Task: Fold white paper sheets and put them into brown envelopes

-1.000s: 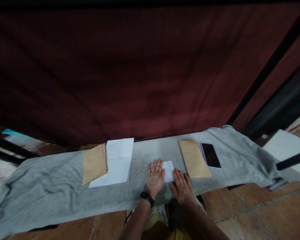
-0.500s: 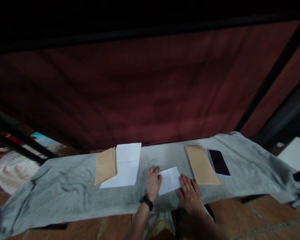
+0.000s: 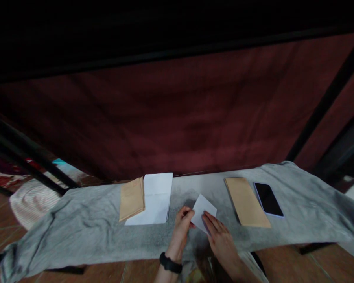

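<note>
A folded sheet of white paper (image 3: 205,206) is turned cornerwise between my hands, just over the grey cloth. My left hand (image 3: 184,219), with a black band at its wrist, pinches the paper's left corner between thumb and fingers. My right hand (image 3: 220,237) grips the lower right part, its fingers lying together across the top face; the thumb is hidden. Left of my hands lies a stack of white paper (image 3: 157,198), partly under brown envelopes (image 3: 131,199). On the right are more brown envelopes (image 3: 247,202).
A phone or tablet with a dark screen (image 3: 268,199) lies right of the right-hand envelopes. The grey cloth (image 3: 88,220) is wrinkled at its left end. A dark red fabric panel (image 3: 177,118) rises behind, with black frame bars at both sides.
The folded paper has gone from lying flat between my hands to being lifted and turned cornerwise. My left hand now pinches its corner, and my right fingers have moved onto its face.
</note>
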`<action>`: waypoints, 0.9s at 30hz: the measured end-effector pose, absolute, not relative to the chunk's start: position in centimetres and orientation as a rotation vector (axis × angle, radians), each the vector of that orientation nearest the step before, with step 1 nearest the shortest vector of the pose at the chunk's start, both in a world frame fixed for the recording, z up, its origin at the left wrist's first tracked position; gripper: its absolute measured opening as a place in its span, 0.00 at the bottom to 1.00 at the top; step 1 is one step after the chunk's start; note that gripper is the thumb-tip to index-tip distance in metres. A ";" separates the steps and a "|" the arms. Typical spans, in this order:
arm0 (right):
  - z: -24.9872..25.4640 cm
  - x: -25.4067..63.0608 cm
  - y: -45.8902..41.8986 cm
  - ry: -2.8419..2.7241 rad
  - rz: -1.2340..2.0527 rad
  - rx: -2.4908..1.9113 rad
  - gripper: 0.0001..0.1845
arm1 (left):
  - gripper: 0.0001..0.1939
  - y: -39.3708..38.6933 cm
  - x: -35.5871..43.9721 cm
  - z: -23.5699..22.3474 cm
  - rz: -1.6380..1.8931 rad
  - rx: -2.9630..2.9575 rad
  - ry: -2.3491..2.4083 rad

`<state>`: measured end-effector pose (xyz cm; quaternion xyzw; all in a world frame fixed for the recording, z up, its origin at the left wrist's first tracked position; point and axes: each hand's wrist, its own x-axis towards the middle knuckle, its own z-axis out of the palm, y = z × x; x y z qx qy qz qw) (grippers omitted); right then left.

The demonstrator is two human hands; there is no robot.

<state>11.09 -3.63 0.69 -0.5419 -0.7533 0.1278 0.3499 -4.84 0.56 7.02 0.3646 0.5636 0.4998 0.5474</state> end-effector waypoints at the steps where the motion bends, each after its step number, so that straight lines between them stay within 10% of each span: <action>1: 1.4 11.1 -3.2 -1.861 0.448 -1.395 0.29 | 0.21 0.5 -4.8 7.4 1.215 0.762 1.271; 11: 3.2 12.0 -1.2 -0.869 1.298 -1.259 0.28 | 0.28 0.5 -5.9 2.9 1.318 0.649 1.311; 20: -3.4 16.0 0.1 -1.322 0.758 -1.501 0.27 | 0.14 2.3 -10.4 2.3 1.346 1.140 1.705; 27: -8.1 17.8 0.1 -1.618 0.366 -1.568 0.28 | 0.22 5.1 -26.8 7.1 1.171 1.097 2.566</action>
